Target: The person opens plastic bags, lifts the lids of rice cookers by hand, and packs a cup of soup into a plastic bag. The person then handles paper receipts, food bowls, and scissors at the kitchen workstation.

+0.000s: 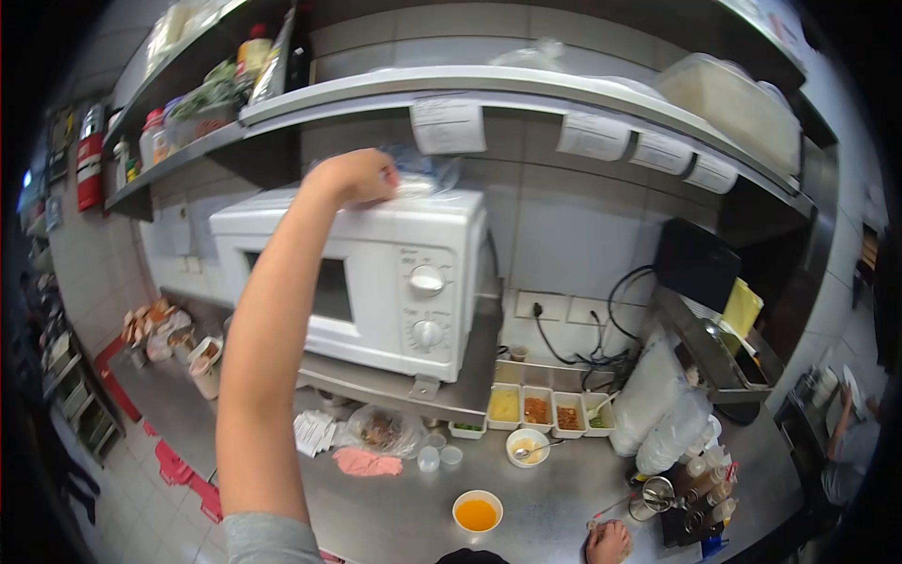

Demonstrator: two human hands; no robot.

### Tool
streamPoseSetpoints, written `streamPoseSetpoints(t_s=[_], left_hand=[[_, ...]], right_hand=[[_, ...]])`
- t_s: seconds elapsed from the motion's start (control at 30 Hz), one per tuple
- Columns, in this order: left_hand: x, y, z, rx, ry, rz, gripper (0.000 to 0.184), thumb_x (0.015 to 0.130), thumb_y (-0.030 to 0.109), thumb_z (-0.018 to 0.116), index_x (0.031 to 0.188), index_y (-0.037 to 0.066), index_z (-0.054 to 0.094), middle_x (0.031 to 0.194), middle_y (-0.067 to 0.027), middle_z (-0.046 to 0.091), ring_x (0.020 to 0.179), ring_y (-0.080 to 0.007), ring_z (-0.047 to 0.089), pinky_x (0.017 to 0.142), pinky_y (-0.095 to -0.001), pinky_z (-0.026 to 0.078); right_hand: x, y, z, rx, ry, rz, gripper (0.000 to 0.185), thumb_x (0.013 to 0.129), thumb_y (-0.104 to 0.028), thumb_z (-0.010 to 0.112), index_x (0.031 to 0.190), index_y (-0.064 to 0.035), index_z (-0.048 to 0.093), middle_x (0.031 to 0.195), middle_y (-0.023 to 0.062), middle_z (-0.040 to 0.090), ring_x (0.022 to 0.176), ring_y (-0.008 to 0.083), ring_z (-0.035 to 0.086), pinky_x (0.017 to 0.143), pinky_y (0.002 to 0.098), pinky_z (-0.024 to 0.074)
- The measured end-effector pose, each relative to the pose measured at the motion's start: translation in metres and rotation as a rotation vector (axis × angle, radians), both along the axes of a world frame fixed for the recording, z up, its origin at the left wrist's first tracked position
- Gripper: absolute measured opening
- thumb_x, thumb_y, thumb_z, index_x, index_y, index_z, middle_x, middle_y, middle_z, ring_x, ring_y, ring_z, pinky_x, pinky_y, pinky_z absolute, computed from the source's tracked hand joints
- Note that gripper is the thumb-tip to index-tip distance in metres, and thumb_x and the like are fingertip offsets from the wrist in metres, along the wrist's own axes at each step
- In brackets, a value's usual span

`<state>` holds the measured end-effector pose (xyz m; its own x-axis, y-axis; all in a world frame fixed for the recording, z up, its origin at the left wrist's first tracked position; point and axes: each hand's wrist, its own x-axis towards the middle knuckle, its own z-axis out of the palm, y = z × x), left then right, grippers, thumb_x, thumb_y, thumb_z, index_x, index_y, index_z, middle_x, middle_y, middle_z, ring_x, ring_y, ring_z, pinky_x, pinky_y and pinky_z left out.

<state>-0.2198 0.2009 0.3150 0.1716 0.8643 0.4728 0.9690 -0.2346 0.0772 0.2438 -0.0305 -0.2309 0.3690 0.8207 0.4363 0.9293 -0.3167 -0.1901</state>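
Observation:
My left hand (359, 177) reaches up to the top of the white microwave (385, 273). Its fingers are curled at a clear plastic bag (427, 177) with something white in it, and the fingertips are partly hidden. Low on the right, my right hand (609, 542) rests at the steel counter with bent fingers; whatever lies under them is hidden. A thin utensil with a reddish part (609, 512) lies just above that hand. Between the arms stands a white bowl of orange liquid (477, 512). Behind it is a smaller white bowl with a spoon (528, 448).
Topping tubs (536, 411) line the back of the counter. Squeeze bottles (709, 479) and a metal cup (651, 498) stand at right. A pink cloth (367, 462), small plastic cups (429, 459) and a bagged item (381, 430) sit below the microwave. A shelf (526, 83) overhangs everything.

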Motion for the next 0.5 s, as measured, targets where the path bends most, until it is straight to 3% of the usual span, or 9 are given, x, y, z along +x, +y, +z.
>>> streamPoseSetpoints(t_s=[0.1, 0.17, 0.33, 0.5], left_hand=[[-0.008, 0.030, 0.013, -0.068, 0.122, 0.012, 0.029, 0.064, 0.021, 0.069, 0.091, 0.010, 0.067, 0.090, -0.0096, 0.064, 0.086, -0.0238, 0.060, 0.074, -0.0344, 0.047], [-0.006, 0.044, 0.010, 0.003, 0.112, 0.065, 0.020, 0.066, 0.017, 0.065, 0.085, 0.010, 0.068, 0.087, -0.0118, 0.067, 0.084, -0.0268, 0.063, 0.072, -0.0365, 0.049], [-0.011, 0.073, 0.001, 0.019, 0.121, 0.272, 0.028, 0.079, 0.026, 0.056, 0.099, 0.010, 0.068, 0.106, -0.0149, 0.063, 0.100, -0.0331, 0.059, 0.083, -0.0410, 0.046], [-0.004, 0.061, 0.009, -0.076, 0.103, 0.217, 0.038, 0.083, 0.033, 0.051, 0.109, 0.008, 0.063, 0.114, -0.0149, 0.060, 0.107, -0.0320, 0.055, 0.090, -0.0388, 0.043]], right_hand=[[-0.002, -0.002, 0.008, -0.099, 0.061, -0.041, 0.032, 0.083, -0.039, 0.052, 0.097, -0.0117, 0.058, 0.096, 0.0145, 0.057, 0.091, 0.0339, 0.054, 0.076, 0.0483, 0.0430], [-0.001, -0.002, 0.001, -0.048, 0.038, -0.033, 0.029, 0.081, -0.037, 0.054, 0.096, -0.0119, 0.058, 0.095, 0.0134, 0.058, 0.090, 0.0328, 0.055, 0.075, 0.0477, 0.0433], [0.000, -0.006, 0.010, 0.010, 0.108, 0.006, 0.026, 0.080, -0.034, 0.056, 0.093, -0.0123, 0.058, 0.093, 0.0114, 0.058, 0.091, 0.0311, 0.054, 0.076, 0.0467, 0.0428], [0.004, -0.009, 0.015, -0.009, 0.111, 0.069, 0.040, 0.083, -0.040, 0.052, 0.110, -0.0108, 0.056, 0.109, 0.0135, 0.058, 0.096, 0.0336, 0.054, 0.084, 0.0460, 0.0415]])
